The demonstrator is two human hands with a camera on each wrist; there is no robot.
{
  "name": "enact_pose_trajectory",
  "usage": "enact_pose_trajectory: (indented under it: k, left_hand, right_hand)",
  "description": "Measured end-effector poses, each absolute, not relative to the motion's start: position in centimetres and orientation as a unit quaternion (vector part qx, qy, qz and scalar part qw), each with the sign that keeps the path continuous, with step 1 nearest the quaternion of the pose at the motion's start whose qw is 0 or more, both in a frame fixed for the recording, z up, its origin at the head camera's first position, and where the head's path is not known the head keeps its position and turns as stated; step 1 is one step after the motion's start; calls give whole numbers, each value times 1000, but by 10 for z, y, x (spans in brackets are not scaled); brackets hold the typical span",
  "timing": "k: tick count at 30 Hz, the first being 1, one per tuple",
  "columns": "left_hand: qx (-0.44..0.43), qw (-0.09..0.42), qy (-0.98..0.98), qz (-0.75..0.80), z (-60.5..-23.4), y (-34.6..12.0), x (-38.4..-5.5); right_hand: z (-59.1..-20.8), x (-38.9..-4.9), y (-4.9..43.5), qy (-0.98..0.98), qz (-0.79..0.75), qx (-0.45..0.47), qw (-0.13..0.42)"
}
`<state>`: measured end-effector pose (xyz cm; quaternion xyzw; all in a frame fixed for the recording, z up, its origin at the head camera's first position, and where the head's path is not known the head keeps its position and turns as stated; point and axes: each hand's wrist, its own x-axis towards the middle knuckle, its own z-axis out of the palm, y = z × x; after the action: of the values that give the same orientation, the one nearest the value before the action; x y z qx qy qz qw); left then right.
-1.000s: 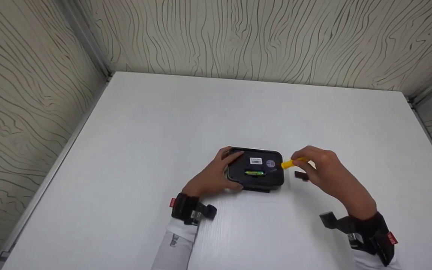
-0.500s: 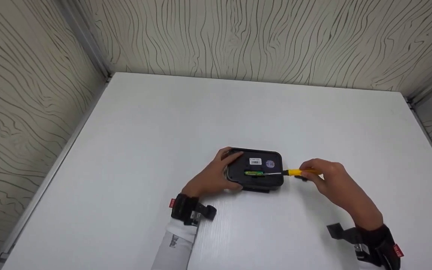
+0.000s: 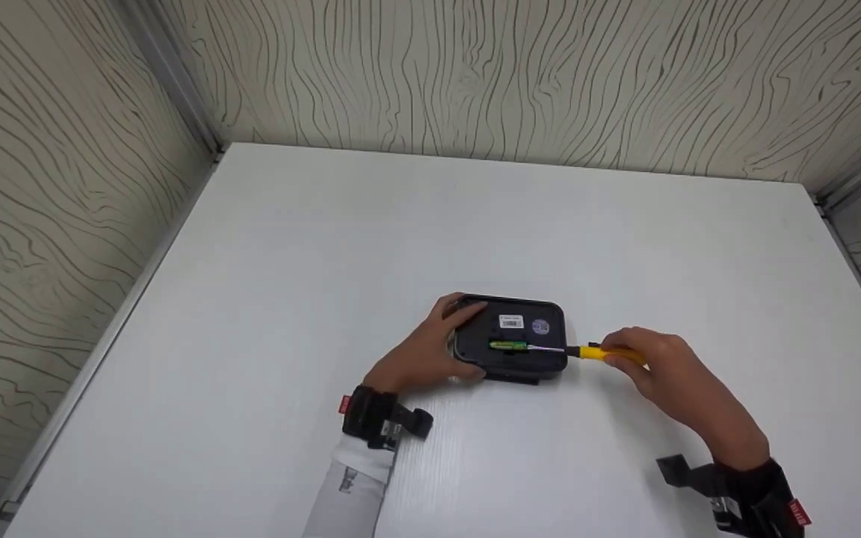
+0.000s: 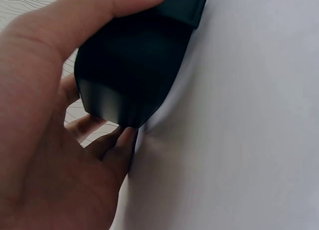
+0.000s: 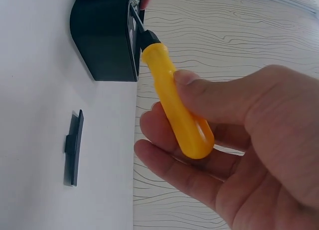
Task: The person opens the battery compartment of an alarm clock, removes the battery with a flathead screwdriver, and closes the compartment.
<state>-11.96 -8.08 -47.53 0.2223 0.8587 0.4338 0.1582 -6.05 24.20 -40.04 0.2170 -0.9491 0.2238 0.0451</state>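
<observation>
Left hand (image 3: 424,351) grips the left end of the box (image 3: 513,360); right hand (image 3: 671,375) grips a screwdriver (image 3: 589,352), tip at the right end of the battery (image 3: 507,346).

Black box (image 3: 520,335) lies flat, labelled face up, green battery (image 3: 508,346) set in it. Yellow-handled screwdriver (image 3: 590,352), tip at battery's end. Black cover (image 5: 75,150) lies nearby.
</observation>
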Motion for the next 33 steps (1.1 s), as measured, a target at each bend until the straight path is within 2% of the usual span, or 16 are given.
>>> enact_pose_trajectory:
  k: [11, 19, 33]
  left_hand:
    - [221, 161, 859, 433, -475, -80, -120]
    - [218, 166, 857, 437, -475, -80, -120]
    - [226, 160, 853, 442, -476, -81, -121]
  right_hand:
    - [-402, -55, 243, -956, 210, 197, 50]
    - [-401, -53, 243, -963, 195, 184, 20]
    - [-404, -49, 242, -959, 199, 193, 52]
